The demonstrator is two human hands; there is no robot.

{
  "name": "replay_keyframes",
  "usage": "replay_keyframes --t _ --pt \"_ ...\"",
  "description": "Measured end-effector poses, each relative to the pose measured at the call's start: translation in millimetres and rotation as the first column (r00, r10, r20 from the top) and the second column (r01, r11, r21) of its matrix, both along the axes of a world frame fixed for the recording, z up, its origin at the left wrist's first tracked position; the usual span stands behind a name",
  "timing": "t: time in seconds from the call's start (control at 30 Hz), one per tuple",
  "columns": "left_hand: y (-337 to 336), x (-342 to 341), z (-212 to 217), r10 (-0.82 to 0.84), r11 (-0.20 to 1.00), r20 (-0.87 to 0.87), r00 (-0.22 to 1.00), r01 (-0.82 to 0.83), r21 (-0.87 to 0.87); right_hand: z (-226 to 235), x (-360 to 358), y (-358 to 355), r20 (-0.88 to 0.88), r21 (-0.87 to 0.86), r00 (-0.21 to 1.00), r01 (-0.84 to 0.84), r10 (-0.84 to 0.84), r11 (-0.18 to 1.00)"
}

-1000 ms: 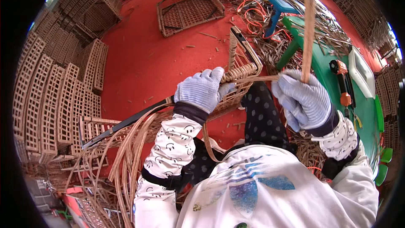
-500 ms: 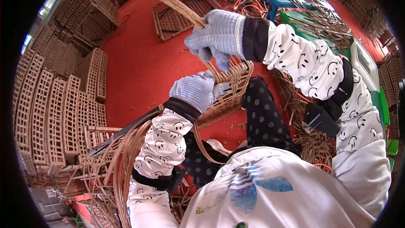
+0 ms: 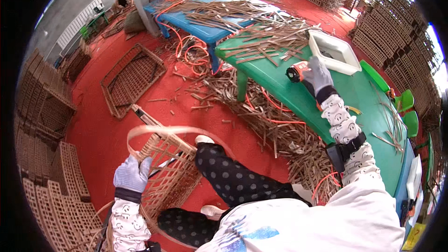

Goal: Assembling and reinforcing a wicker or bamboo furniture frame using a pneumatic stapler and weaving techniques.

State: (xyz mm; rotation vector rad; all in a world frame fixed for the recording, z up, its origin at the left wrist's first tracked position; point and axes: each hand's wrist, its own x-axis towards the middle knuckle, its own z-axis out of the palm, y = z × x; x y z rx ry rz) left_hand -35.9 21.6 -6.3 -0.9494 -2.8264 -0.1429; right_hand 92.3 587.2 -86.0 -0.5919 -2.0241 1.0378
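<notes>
My left hand (image 3: pixel 132 175), in a pale blue knit glove, grips the rim of a partly woven wicker basket (image 3: pixel 165 186) beside my legs. A flat light-brown weaving strip (image 3: pixel 163 130) rises from that hand and arcs over the basket toward my knee. My gloved right hand (image 3: pixel 319 75) is stretched out over the green table (image 3: pixel 373 107), fingers wrapped round an orange-and-black power tool (image 3: pixel 297 72). The tool's exact kind I cannot make out. A white plastic tray (image 3: pixel 347 68) stands just beyond that hand.
Cut strips (image 3: pixel 261 49) lie across the green table and the blue table (image 3: pixel 268 7). Orange hoses (image 3: pixel 189 56) coil on the red floor, near heaped scraps (image 3: pixel 275 133). A large woven tray (image 3: pixel 133 81) lies at left. Stacked wicker pieces (image 3: pixel 396 32) line both sides. A person (image 3: pixel 123 0) sits far back.
My right hand has left the basket and strip and moved right to the green table, taking hold of the power tool. My left hand and the basket sit lower left in view, which has turned right.
</notes>
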Motion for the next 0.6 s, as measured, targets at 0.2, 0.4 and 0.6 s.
replay_keyframes --t 0.2,0.4,0.6 --pt "-8 -26 -7 0.004 0.994 -0.010 1.000 -0.002 0.108 22 20 -27 0.706 0.513 0.540 0.057 -0.459 0.856" --pt "17 -59 4 0.283 0.955 0.046 0.958 -0.278 -0.101 -30 25 51 0.834 0.289 0.487 0.017 -0.261 0.957" --pt "5 -63 -12 0.186 0.982 -0.036 0.982 -0.187 -0.013 -62 -3 95 0.712 0.342 0.649 0.012 -0.267 0.940"
